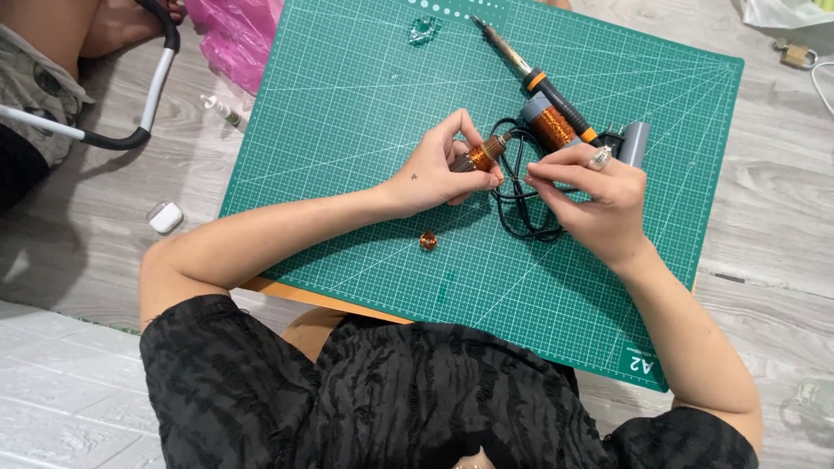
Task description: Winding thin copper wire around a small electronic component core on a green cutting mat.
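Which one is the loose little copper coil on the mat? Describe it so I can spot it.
Start at the green cutting mat. Below the left hand, toward the mat's near edge, lies a tiny copper coil, alone. Unlike the bigger coil by the soldering iron, it is loose, much smaller, and touches nothing else.

Home floor workspace: cutting mat (365, 130), soldering iron (539, 82), wood-look flooring (764, 200).
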